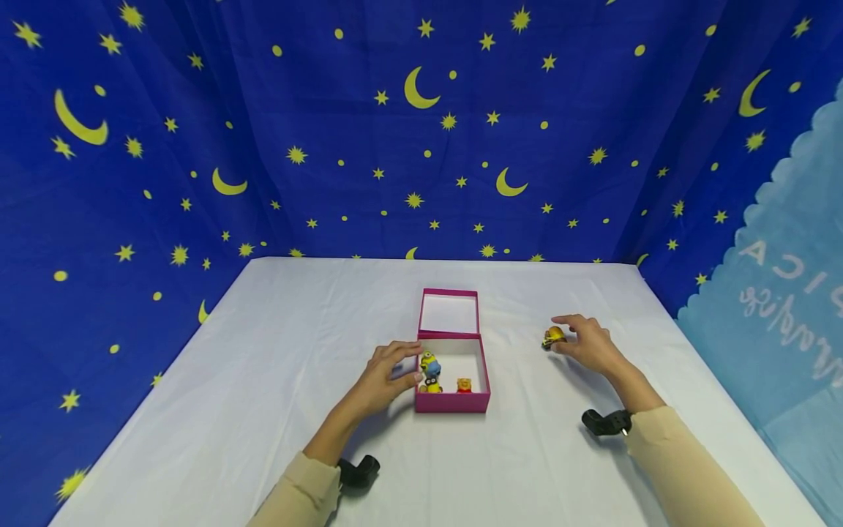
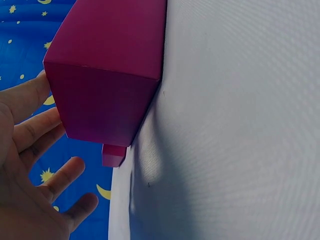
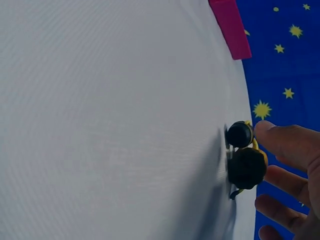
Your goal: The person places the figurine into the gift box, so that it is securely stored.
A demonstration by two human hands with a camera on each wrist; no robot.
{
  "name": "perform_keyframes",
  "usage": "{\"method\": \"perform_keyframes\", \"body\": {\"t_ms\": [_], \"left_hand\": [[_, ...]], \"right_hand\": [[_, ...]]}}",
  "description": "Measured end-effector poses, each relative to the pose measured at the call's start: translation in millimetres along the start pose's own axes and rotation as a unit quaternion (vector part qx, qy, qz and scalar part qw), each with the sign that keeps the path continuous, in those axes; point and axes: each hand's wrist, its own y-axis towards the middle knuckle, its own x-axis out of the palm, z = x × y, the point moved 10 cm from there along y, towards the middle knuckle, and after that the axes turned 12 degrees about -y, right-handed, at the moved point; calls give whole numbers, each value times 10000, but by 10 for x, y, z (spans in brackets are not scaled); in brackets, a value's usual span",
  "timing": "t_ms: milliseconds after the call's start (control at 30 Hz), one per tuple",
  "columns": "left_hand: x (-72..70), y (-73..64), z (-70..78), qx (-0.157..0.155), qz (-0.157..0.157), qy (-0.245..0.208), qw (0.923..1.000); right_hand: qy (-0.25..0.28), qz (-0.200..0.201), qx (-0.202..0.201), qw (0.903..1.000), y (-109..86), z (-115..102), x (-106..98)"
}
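A magenta box (image 1: 452, 402) with a white inside stands on the table, its lid (image 1: 449, 313) folded back. Inside are a yellow, one-eyed minion figurine (image 1: 430, 364), a yellow figurine with dark goggles (image 1: 432, 385) and a small Winnie the Pooh figurine (image 1: 464, 384). My left hand (image 1: 387, 377) rests its fingertips on the box's left rim, fingers loosely spread. To the right of the box, my right hand (image 1: 589, 348) reaches around a yellow and black figurine (image 1: 555, 336), thumb and fingertips right at it. In the right wrist view the figurine's dark side (image 3: 247, 167) faces the camera.
The table's white cloth (image 1: 296, 322) runs back to a blue curtain (image 1: 369, 146) with yellow stars and moons. A light blue cloth with lettering (image 1: 784, 322) hangs at the right. Black wrist mounts (image 1: 358, 474) sit near both sleeves.
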Motion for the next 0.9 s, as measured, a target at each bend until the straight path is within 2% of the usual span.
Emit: {"method": "perform_keyframes", "body": {"t_ms": [433,900], "left_hand": [[6,-2,-4,-73,0,-46,10000],[15,2,-31,-194,-39,-48,9998]], "right_hand": [[-262,-219,21,9994,38,4,89],[-597,-364,236,9973,123,39,171]]}}
